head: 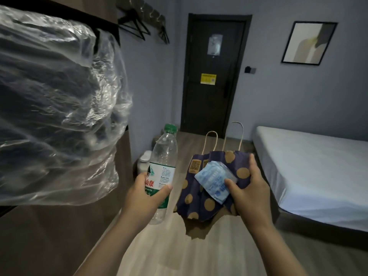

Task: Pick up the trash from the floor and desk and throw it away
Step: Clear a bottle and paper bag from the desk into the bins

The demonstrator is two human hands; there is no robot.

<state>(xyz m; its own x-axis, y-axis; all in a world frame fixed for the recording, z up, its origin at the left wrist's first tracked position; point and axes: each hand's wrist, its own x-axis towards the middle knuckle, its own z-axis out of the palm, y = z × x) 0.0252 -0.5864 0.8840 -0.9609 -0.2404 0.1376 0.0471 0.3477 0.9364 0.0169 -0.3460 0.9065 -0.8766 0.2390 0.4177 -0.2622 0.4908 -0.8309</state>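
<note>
A clear plastic water bottle with a green cap [164, 154] is held upright in the left hand [143, 193], whose fingers and thumb are wrapped round the labelled lower half. A navy paper bag with gold dots and twisted paper handles [199, 198] is gripped in the right hand [250, 188], fingers curled over its far edge. A crumpled blue-and-white plastic packet [214, 179] is pinned against the bag's face by the thumb alone. All three pieces of trash are carried above the wooden floor [179, 251], level with each other and just apart.

Beyond the left hand, low against the wall, a small white-topped object [145, 161] can be made out; whether it is a bin cannot be told.

The weakest hold is judged to be the packet's. It is slick, it is trapped only under the thumb tip, and it would likely slide off if the bag were tilted or the thumb eased. The bag's lower edge looks ragged, so a piece might tear away. With both hands occupied, a lid could not be lifted without something being put down.
</note>
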